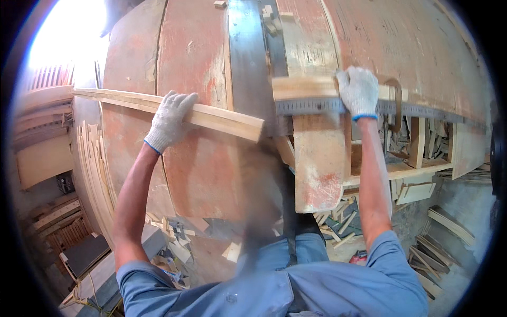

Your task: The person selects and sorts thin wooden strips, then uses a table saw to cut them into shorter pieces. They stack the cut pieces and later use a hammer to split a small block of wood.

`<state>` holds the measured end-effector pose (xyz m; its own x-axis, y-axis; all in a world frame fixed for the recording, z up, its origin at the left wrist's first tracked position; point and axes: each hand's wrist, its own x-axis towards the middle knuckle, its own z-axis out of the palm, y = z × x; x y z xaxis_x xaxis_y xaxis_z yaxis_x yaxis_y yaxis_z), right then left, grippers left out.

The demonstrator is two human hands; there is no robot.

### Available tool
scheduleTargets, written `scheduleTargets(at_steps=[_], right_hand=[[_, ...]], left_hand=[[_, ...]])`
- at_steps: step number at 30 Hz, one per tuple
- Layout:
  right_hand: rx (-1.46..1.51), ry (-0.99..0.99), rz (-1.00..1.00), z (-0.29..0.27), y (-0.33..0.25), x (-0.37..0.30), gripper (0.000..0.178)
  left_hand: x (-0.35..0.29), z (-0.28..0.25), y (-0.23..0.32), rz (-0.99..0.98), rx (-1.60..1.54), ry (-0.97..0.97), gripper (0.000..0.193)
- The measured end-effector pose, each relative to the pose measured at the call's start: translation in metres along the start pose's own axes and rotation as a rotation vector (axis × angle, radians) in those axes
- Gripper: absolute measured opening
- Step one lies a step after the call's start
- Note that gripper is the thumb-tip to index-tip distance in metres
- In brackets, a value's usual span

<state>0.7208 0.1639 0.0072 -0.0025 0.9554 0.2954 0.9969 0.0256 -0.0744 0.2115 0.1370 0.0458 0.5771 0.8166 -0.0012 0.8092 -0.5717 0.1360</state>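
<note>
My left hand [170,122], in a white knit glove with a blue cuff, is closed around a bundle of long pale wooden strips [227,122]. Their cut ends point toward the middle of the bench, and the far ends reach out to the left. My right hand [359,92], gloved the same way, wraps over a shorter length of pale wood [303,87]. That wood lies along a steel ruler [306,107] fixed across the bench. A rusty C-shaped clamp [394,108] sits just right of this hand. Both thumbs are partly hidden.
The worn reddish workbench [195,158] has a metal strip [247,58] running through it. Small offcuts [272,21] lie at its far side. Scrap wood [343,224] litters the floor below. Long slats [92,164] lean at left; planks [430,259] are stacked at lower right.
</note>
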Motion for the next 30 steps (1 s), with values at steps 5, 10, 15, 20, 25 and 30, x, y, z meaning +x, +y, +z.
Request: scheduleTargets(at_steps=[5,10,15,20,25,30], right_hand=[[0.035,-0.09,-0.041,-0.02,-0.006,-0.044,0.041],[0.107,-0.083,-0.097,-0.015,0.004,-0.033,0.04],[0.07,-0.127,-0.097,-0.017,0.004,-0.028,0.041],[0.154,-0.111,-0.174,-0.019,0.009,-0.02,0.045],[0.131,-0.217,-0.369,-0.029,-0.001,-0.009,0.053],[-0.028,-0.373,-0.362,-0.036,0.009,0.009,0.047]], left_hand=[[0.008,-0.005,-0.001,-0.03,0.0,-0.081,0.093],[0.016,-0.007,-0.003,0.001,0.057,-0.104,0.088],[0.036,-0.011,0.013,0.01,0.089,-0.128,0.071],[0.044,-0.002,0.005,0.003,0.082,-0.001,0.07],[0.079,-0.004,-0.012,-0.144,0.042,-0.003,0.082],[0.091,-0.006,-0.009,-0.151,0.017,-0.018,0.081]])
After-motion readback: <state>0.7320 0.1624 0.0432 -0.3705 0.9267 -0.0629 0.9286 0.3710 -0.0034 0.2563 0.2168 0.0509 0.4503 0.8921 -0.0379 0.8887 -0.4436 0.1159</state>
